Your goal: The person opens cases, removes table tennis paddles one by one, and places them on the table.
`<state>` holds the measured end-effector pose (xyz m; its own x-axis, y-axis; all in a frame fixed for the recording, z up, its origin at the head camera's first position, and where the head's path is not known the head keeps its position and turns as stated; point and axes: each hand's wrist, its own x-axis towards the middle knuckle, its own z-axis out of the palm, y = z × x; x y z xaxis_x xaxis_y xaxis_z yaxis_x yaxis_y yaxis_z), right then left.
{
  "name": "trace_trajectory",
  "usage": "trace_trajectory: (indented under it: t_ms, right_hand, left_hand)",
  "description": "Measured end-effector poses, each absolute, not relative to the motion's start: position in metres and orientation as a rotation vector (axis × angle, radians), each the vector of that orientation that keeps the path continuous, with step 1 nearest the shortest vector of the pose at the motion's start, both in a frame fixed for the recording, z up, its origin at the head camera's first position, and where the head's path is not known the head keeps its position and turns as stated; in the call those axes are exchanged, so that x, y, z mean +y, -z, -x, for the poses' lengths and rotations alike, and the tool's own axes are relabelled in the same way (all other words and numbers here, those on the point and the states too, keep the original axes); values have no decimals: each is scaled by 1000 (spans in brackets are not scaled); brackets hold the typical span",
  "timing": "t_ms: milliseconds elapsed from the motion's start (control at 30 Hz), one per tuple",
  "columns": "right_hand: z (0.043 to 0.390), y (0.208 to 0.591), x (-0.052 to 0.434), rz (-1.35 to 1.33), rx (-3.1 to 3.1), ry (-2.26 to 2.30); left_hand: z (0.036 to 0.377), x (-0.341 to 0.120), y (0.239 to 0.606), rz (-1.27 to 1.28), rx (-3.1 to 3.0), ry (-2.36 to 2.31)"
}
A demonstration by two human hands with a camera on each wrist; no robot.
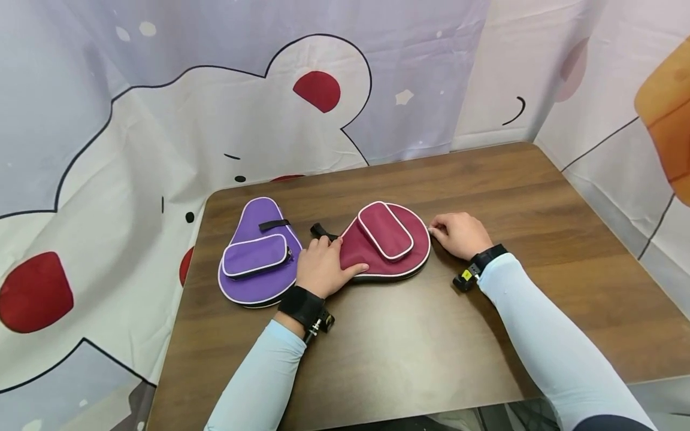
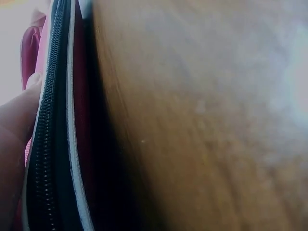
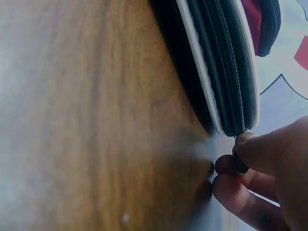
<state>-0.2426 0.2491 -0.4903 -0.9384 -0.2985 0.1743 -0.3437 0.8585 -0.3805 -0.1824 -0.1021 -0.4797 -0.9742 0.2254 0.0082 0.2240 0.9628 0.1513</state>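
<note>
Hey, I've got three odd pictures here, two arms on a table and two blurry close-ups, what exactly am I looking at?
These are a person's two bare hands, filmed by three cameras at once. The wide picture comes from a camera on the head, looking down at a brown wooden table. On it lie two padded, paddle-shaped fabric cases with zips: a purple case and a maroon case.

The black bands on the wrists carry small cameras; those give the two close-ups. The left-wrist view looks along the maroon case's black zip. The right-wrist view shows fingertips pinching a small dark zip pull at the case's edge.

So the left hand rests flat on the maroon case, while the right hand pinches its zip pull.
</note>
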Motion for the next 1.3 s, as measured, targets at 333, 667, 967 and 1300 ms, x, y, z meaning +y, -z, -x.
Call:
trace_trajectory:
  t_ms: [333, 667, 967, 1300]
  right_hand:
    - [241, 483, 241, -512, -2917, -632]
    - [244, 475, 237, -530, -2901, -620]
    - [245, 479, 232, -506, -2916, -636]
    - [244, 488, 225, -519, -2926, -648]
  left_hand:
    - [177, -106, 458, -353, 3083, -206]
    - [178, -100, 448, -313, 3128, -190]
    - [174, -90, 452, -329, 3146, -104]
    - [170, -87, 458, -372, 3091, -132]
